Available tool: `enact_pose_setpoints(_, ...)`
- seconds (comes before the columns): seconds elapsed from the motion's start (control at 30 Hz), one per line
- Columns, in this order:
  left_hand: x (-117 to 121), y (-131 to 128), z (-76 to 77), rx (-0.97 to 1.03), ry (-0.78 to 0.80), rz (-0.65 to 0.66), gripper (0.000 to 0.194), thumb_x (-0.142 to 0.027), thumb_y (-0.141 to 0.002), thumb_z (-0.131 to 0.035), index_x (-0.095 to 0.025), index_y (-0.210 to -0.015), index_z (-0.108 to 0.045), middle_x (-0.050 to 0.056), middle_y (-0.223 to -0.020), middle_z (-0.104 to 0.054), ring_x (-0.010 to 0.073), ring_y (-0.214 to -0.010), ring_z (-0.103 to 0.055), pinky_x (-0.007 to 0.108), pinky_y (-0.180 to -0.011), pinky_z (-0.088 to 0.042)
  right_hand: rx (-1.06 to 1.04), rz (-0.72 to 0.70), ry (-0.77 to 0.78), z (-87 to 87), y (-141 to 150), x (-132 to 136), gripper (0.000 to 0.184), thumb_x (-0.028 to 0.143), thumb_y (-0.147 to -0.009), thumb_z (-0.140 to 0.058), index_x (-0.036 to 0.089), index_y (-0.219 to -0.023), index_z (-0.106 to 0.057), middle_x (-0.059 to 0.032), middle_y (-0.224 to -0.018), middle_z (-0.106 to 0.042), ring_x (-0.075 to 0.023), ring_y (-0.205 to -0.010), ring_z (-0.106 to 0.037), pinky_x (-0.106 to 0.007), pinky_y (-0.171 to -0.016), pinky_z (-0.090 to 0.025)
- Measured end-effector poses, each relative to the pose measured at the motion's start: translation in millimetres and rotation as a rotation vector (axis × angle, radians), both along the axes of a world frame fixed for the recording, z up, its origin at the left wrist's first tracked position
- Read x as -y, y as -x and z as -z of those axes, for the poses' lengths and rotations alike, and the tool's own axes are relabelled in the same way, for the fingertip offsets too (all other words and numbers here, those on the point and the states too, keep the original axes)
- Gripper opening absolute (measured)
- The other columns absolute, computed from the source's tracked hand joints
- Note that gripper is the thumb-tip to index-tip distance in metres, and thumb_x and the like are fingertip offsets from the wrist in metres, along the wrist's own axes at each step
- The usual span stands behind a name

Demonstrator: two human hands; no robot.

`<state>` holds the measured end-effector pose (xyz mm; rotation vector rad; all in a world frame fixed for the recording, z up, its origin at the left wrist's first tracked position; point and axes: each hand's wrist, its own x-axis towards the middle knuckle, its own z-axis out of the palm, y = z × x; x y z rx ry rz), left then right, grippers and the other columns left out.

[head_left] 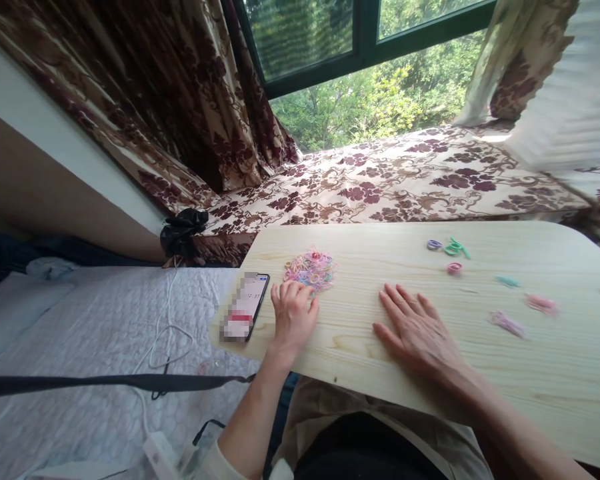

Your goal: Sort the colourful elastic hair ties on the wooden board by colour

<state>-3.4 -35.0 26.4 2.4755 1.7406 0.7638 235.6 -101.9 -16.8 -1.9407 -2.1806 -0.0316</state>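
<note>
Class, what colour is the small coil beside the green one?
Purple, clearest in the head view.

Room in a home, quilted bed (105,313), floral curtains (200,87), cushioned window seat (370,183), trees outside

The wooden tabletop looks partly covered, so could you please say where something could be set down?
The tabletop is bare between the left hand and right hand, and farther back between the tangled pile and purple loops. Crowded: the left end, with phone, pile and left hand; small bundles dot the right.
</note>
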Motion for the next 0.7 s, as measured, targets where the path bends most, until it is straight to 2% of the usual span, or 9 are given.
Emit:
enact_pose_setpoints(0.13,7,2,3.9,0.017,-0.019,-0.035,0.012,-0.018,-0.084,-0.06,-0.024,-0.091,-0.068,0.006,-0.098,-0.068,0.0256,-0.108,-0.055,0.053,-0.109,-0.029,0.013,-0.067,0.019,1.2,-1,8,0.068,0.055,-0.091,-0.035,0.016,-0.146,-0.042,-0.0123,-0.152,-0.039,-0.0284,-0.143,-0.031,-0.051,-0.116,-0.023)
enact_pose_setpoints(0.23,19,-3,10.0,0.011,-0.017,-0.012,0.012,-0.017,-0.083,-0.061,-0.024,-0.09,-0.068,0.005,-0.097,-0.067,0.0246,-0.107,-0.055,0.052,-0.11,-0.028,0.017,-0.1,0.007,2.2,-1,14,0.069,0.055,-0.091,-0.035,0.016,-0.147,-0.041,-0.0124,-0.153,-0.039,-0.0289,-0.143,-0.031,-0.051,-0.116,-0.023)
enact_pose_setpoints(0.43,34,-3,19.9,-0.007,-0.018,0.022,0.013,-0.019,-0.085,-0.059,-0.024,-0.095,-0.066,0.006,-0.103,-0.065,0.0242,-0.109,-0.054,0.05,-0.111,-0.027,0.022,-0.1,0.021,3.2,0,12,0.07,0.055,-0.09,-0.035,0.015,-0.147,-0.041,-0.0114,-0.154,-0.036,-0.0293,-0.143,-0.03,-0.052,-0.117,-0.02)
enact_pose_setpoints(0.7,32,5,30.2,0.026,-0.001,-0.052,0.014,-0.021,-0.087,-0.054,-0.021,-0.101,-0.057,0.007,-0.105,-0.061,0.0237,-0.107,-0.054,0.042,-0.098,-0.04,0.024,-0.1,0.07,-2.6,-3,2,0.07,0.056,-0.091,-0.032,0.014,-0.147,-0.041,-0.012,-0.154,-0.035,-0.0292,-0.144,-0.028,-0.052,-0.117,-0.019)
